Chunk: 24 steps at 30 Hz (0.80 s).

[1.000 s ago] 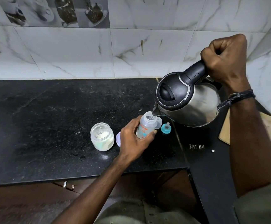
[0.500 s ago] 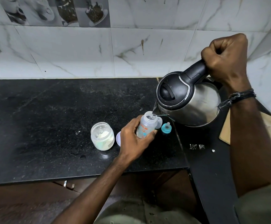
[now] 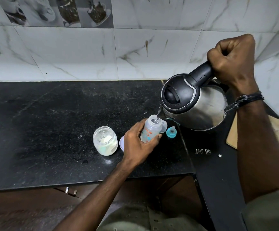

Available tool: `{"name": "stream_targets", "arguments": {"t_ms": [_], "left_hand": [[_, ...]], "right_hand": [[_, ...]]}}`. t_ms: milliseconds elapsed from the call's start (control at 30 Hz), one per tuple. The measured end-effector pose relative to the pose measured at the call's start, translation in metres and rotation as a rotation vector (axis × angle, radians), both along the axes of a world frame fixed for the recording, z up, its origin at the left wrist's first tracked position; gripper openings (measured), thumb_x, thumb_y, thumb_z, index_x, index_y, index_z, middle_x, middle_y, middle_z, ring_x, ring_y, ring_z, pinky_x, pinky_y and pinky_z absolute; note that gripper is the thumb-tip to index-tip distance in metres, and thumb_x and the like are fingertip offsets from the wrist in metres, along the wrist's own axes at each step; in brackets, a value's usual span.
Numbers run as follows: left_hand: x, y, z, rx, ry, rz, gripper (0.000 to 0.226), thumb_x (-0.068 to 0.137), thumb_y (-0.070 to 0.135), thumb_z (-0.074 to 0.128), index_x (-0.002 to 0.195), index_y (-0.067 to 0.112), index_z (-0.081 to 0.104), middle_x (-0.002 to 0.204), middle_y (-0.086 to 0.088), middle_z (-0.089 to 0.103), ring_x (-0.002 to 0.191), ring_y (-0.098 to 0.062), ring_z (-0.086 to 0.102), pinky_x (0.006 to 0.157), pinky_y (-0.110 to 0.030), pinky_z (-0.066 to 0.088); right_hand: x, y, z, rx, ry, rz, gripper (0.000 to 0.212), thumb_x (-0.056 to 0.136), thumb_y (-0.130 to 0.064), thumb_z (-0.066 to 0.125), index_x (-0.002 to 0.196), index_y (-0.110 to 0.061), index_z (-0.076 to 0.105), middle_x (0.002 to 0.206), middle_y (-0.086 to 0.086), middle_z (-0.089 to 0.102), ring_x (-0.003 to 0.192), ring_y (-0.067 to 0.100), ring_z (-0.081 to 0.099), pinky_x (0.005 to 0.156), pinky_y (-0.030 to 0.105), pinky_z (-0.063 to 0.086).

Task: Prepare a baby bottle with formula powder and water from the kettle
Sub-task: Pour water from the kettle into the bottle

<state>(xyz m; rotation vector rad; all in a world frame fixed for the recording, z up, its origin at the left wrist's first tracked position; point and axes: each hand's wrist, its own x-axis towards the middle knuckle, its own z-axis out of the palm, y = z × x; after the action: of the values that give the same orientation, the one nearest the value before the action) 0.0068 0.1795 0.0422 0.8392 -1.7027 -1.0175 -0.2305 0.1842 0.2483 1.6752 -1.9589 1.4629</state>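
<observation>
Jar (image 3: 105, 140) beside bottle (image 3: 150, 130), teat (image 3: 171, 131) under kettle (image 3: 195, 104)

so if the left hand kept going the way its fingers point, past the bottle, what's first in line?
The left hand grips the baby bottle, fingers pointing right and away. Beyond the bottle, the clear cap beside it probably comes first, then the teal nipple ring and kettle. Depth is unclear.

Both forearms bare, no sleeves visible. Dark braided thread wristband (image 3: 245, 100) with frayed loose ends on the wrist at right of frame. Olive-grey fabric garment (image 3: 135, 219) along bottom edge, small dark specks.
</observation>
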Motion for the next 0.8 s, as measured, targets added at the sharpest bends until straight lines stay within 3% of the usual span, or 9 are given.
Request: {"name": "stream_targets", "arguments": {"t_ms": [400,600,800], "left_hand": [[0.0014,-0.0006,-0.0004,-0.001,0.008,0.006,0.045,0.077,0.025,0.085,0.119,0.017,0.073,0.107,0.006,0.076,0.095,-0.01,0.069,0.081,-0.024,0.054],[0.0026,-0.0016,-0.0008,0.002,0.012,-0.006,0.044,0.077,0.014,0.086,0.119,0.018,0.073,0.106,0.006,0.076,0.093,-0.007,0.068,0.078,-0.019,0.051],[0.0034,-0.002,0.0005,-0.001,0.02,-0.009,0.046,0.077,0.015,0.086,0.121,0.019,0.072,0.109,0.006,0.076,0.096,-0.007,0.069,0.081,-0.018,0.051]], "right_hand": [[-0.0004,-0.0029,-0.0005,0.017,-0.002,-0.003,0.031,0.069,-0.021,0.054,0.046,-0.005,0.041,0.045,0.003,0.019,0.044,0.007,0.021,0.046,0.022,0.019],[-0.0011,-0.0034,-0.0014,0.018,-0.006,-0.004,0.031,0.069,-0.022,0.053,0.047,-0.003,0.042,0.048,0.001,0.033,0.043,0.006,0.02,0.044,0.022,0.019],[0.0011,-0.0035,-0.0005,0.019,0.001,-0.008,0.031,0.068,-0.022,0.053,0.046,-0.004,0.041,0.045,0.003,0.023,0.044,0.007,0.021,0.046,0.022,0.019]]}}
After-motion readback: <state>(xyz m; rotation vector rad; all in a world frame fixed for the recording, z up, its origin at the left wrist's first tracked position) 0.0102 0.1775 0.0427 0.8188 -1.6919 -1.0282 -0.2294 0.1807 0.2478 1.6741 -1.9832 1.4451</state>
